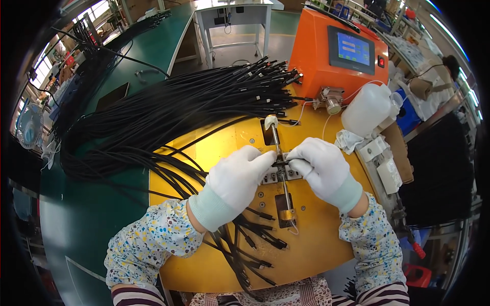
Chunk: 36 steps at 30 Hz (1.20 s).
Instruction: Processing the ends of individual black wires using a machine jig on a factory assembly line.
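Observation:
Both my hands wear white gloves and meet over a small metal fixture (282, 176) on the yellow worktop. A short dark length of black cable (279, 164) shows between my fingertips, lying across the fixture. From the left, my left hand (236, 176) pinches it with thumb and forefinger. Opposite, my right hand (319, 166) is closed around its other end, which the fingers hide. A metal rod (275, 135) points at the fixture from the far side, and a brass-coloured cylinder (287, 215) sits on the near side. Loose black cables (247, 239) with plug ends lie beneath my left forearm.
A large bundle of black cables (184, 102) covers the back left, over the green table (66, 214). An orange machine (311, 46) with a lit screen (353, 48) stands at the back right. Beside it are a white plastic bottle (365, 109) and a crumpled white cloth (348, 141).

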Each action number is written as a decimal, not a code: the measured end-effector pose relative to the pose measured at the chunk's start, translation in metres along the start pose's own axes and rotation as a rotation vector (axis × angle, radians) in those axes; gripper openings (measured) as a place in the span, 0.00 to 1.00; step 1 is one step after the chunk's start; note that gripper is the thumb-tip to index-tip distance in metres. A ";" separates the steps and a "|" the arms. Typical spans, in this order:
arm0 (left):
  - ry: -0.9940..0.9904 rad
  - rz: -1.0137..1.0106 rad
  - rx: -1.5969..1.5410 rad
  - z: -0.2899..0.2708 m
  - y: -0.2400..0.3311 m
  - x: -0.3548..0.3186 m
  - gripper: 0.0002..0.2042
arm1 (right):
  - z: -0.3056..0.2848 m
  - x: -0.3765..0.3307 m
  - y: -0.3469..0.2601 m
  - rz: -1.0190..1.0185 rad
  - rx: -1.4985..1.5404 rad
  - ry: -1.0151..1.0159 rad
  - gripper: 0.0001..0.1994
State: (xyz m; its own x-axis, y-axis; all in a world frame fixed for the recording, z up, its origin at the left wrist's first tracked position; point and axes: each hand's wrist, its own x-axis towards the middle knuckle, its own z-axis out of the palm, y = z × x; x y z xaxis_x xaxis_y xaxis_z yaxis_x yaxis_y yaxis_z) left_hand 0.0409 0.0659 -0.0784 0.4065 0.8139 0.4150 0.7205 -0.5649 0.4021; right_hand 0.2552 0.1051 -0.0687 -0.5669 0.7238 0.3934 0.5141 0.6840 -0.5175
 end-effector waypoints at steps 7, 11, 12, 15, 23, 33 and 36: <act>-0.038 0.188 0.378 0.001 -0.003 -0.005 0.19 | 0.001 0.007 0.008 -0.094 -0.161 -0.049 0.04; -0.054 0.221 0.482 0.003 -0.002 -0.006 0.19 | -0.007 0.050 0.021 -0.187 -0.245 0.058 0.06; -0.058 0.212 0.490 0.002 -0.004 -0.008 0.19 | 0.001 0.072 0.022 -0.262 -0.292 0.097 0.08; -0.045 0.234 0.482 0.003 -0.004 -0.005 0.19 | 0.021 0.124 0.017 -0.176 -0.509 -0.058 0.11; -0.035 0.233 0.445 0.004 -0.003 -0.003 0.19 | 0.028 0.183 0.010 -0.041 -0.704 -0.454 0.13; -0.077 0.209 0.364 0.000 -0.012 -0.003 0.16 | 0.032 0.190 0.016 -0.123 -0.817 -0.319 0.10; -0.049 0.180 0.317 -0.002 -0.017 0.001 0.15 | 0.039 0.189 0.018 -0.075 -0.773 -0.392 0.09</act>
State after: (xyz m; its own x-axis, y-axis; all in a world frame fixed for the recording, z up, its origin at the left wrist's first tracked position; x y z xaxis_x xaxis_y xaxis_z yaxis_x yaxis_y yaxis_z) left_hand 0.0284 0.0755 -0.0836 0.5634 0.7154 0.4132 0.7704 -0.6356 0.0501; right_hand 0.1322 0.2504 -0.0332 -0.7248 0.6877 0.0423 0.6787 0.7020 0.2160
